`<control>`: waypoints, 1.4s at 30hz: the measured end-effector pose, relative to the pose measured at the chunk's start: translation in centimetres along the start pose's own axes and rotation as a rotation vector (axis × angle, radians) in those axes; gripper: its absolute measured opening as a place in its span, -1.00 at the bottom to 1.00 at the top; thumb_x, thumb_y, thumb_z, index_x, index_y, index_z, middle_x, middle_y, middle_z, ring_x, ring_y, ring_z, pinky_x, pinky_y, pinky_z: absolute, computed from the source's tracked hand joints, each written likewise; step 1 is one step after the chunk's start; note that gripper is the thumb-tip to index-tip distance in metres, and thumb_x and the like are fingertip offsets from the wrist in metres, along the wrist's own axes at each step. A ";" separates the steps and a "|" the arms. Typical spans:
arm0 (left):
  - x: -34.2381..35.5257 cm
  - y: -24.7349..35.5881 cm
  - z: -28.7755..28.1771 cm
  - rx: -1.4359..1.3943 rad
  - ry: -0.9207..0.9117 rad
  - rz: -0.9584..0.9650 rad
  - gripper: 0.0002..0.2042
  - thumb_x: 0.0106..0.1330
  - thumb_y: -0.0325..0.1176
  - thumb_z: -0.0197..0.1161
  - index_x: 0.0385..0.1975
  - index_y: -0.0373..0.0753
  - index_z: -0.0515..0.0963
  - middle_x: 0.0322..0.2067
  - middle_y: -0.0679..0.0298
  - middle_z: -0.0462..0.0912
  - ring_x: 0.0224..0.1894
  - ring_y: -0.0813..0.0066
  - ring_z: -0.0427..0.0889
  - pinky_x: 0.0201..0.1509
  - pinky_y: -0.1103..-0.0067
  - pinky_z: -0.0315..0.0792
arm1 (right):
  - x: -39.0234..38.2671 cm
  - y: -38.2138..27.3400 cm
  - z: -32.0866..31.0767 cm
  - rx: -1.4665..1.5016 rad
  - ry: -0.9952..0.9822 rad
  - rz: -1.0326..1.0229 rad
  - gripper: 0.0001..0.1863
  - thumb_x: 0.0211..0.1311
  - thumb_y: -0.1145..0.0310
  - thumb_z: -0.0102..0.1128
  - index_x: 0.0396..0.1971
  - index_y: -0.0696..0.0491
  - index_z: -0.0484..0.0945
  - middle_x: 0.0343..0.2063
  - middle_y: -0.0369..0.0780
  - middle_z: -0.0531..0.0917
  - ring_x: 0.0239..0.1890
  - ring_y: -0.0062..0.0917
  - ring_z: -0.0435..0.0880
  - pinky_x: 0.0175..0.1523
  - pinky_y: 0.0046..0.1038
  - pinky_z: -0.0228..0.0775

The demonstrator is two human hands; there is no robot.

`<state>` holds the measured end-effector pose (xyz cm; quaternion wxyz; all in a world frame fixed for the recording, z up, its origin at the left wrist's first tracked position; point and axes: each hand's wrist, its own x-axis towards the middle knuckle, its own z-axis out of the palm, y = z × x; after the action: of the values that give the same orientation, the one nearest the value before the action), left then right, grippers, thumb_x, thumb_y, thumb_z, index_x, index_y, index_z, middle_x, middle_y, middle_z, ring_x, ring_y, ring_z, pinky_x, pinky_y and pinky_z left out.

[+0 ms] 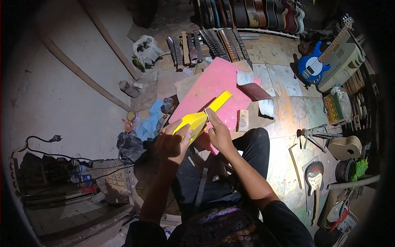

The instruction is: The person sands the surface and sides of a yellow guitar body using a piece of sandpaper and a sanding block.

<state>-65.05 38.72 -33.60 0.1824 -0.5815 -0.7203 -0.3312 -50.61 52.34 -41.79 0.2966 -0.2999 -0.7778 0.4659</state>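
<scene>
- Two bare hands meet at a yellow guitar-shaped piece (194, 122) in front of the person's body, its neck end pointing away and to the right of the left hand.
- Left hand (173, 140): closed about the wide body of the piece, thumb on the near side.
- Right hand (219, 133): index finger stretched along the place where body narrows to neck, touching it, other fingers curled; a small pale sliver shows at that fingertip, and whether the hand grips it I cannot tell.
- Beneath and beyond both hands lies a pink sheet (197, 90).
- Just right of the right hand sits a small ridged block (243, 120); farther off, past the fingertips, a curled brown strip (254, 91) rests partly on the sheet.
- Near the left hand, on its left, lies a crumpled blue cloth (151, 122), with an open can (131, 116) beyond it.
- Well ahead of the hands, dark slotted strips (218, 45) lie in rows.
- Far right of the right hand stands a blue electric guitar (314, 66).
</scene>
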 end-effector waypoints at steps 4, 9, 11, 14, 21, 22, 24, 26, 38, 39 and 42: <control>-0.4 -0.2 0.2 -0.040 0.062 0.027 -0.73 0.19 -0.31 0.60 -0.14 -0.13 0.74 -0.02 0.17 0.73 0.00 0.16 0.74 0.07 0.34 0.63 | -0.2 -0.2 0.2 -0.016 0.026 -0.001 -0.26 0.22 0.68 -0.02 0.48 0.09 0.34 0.43 0.09 0.42 0.48 -0.06 0.40 0.54 -0.24 0.26; 1.2 2.0 -0.7 -0.036 -0.038 -0.192 -0.72 0.16 -0.29 0.61 -0.19 -0.16 0.70 -0.09 0.15 0.74 -0.09 0.11 0.75 0.01 0.31 0.64 | -0.5 -0.4 -0.2 -0.036 0.032 -0.025 -0.28 0.25 0.69 0.01 0.47 0.09 0.33 0.41 0.09 0.44 0.46 -0.05 0.43 0.51 -0.24 0.30; 2.2 2.7 -1.0 -0.061 -0.088 -0.300 -0.73 0.14 -0.29 0.60 -0.21 -0.16 0.70 -0.14 0.13 0.74 -0.11 0.08 0.75 0.00 0.31 0.64 | -0.6 -0.4 -0.5 -0.053 0.020 -0.022 -0.28 0.25 0.69 0.03 0.47 0.08 0.33 0.41 0.09 0.44 0.45 -0.04 0.43 0.50 -0.23 0.31; 3.0 3.2 -1.2 -0.035 -0.173 -0.411 -0.72 0.13 -0.27 0.59 -0.21 -0.15 0.69 -0.21 0.12 0.73 -0.13 0.05 0.74 -0.02 0.29 0.64 | -0.9 -0.7 -0.7 -0.042 0.014 -0.034 -0.28 0.27 0.68 0.04 0.48 0.08 0.32 0.40 0.09 0.45 0.44 -0.03 0.44 0.50 -0.23 0.32; 1.9 2.6 -0.7 -0.038 -0.081 -0.244 -0.68 0.08 -0.33 0.56 -0.16 -0.12 0.66 -0.22 0.13 0.71 -0.18 0.05 0.72 -0.10 0.28 0.63 | -1.1 -0.1 -0.9 -0.063 0.014 -0.033 -0.30 0.30 0.66 0.06 0.48 0.08 0.32 0.39 0.10 0.46 0.43 -0.03 0.46 0.49 -0.22 0.32; 1.8 2.5 -0.7 -0.042 -0.069 -0.226 -0.68 0.08 -0.34 0.56 -0.17 -0.12 0.66 -0.22 0.14 0.71 -0.18 0.04 0.72 -0.10 0.28 0.63 | -1.1 0.0 -0.8 -0.063 0.015 -0.033 -0.30 0.30 0.65 0.06 0.48 0.08 0.32 0.39 0.09 0.46 0.43 -0.03 0.46 0.49 -0.22 0.32; 1.7 2.6 -0.7 -0.030 -0.059 -0.218 -0.68 0.07 -0.35 0.56 -0.16 -0.12 0.64 -0.22 0.14 0.70 -0.19 0.04 0.71 -0.11 0.28 0.63 | -1.3 0.1 -0.7 -0.065 0.023 -0.041 -0.30 0.30 0.65 0.07 0.48 0.08 0.32 0.39 0.09 0.46 0.43 -0.03 0.46 0.50 -0.22 0.32; 1.8 3.1 -0.7 0.002 -0.063 -0.236 -0.67 0.08 -0.37 0.55 -0.15 -0.12 0.62 -0.22 0.14 0.70 -0.19 0.05 0.71 -0.11 0.28 0.63 | -1.4 0.3 -0.6 -0.069 0.037 -0.056 -0.29 0.30 0.64 0.07 0.48 0.07 0.33 0.40 0.09 0.45 0.44 -0.03 0.45 0.50 -0.22 0.32; 1.9 3.1 -0.8 -0.047 -0.050 -0.180 -0.66 0.12 -0.42 0.51 -0.08 -0.14 0.63 -0.20 0.09 0.70 -0.19 0.02 0.72 -0.09 0.27 0.63 | -1.3 -0.1 -0.8 0.026 0.046 -0.049 -0.28 0.27 0.65 0.08 0.48 0.08 0.34 0.41 0.11 0.44 0.44 -0.01 0.45 0.50 -0.21 0.31; 2.1 3.1 -1.1 -0.074 -0.102 -0.234 -0.66 0.14 -0.42 0.50 -0.06 -0.14 0.64 -0.18 0.08 0.71 -0.16 0.01 0.73 -0.07 0.28 0.64 | -1.3 -0.3 -0.9 0.067 0.043 -0.019 -0.30 0.29 0.65 0.06 0.48 0.08 0.34 0.43 0.10 0.42 0.47 -0.04 0.43 0.51 -0.24 0.28; 2.4 3.0 -1.8 -0.148 -0.183 -0.310 -0.65 0.19 -0.41 0.48 0.01 -0.16 0.66 -0.11 0.06 0.73 -0.09 -0.01 0.74 0.00 0.28 0.64 | -1.8 -1.8 -0.9 0.115 0.072 -0.017 -0.35 0.35 0.64 0.02 0.47 0.10 0.38 0.46 0.09 0.39 0.49 -0.08 0.42 0.54 -0.29 0.25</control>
<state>-63.04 39.53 -29.98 0.0195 -0.5031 -0.7885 -0.3532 -49.09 50.79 -40.08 0.3450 -0.2925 -0.7411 0.4962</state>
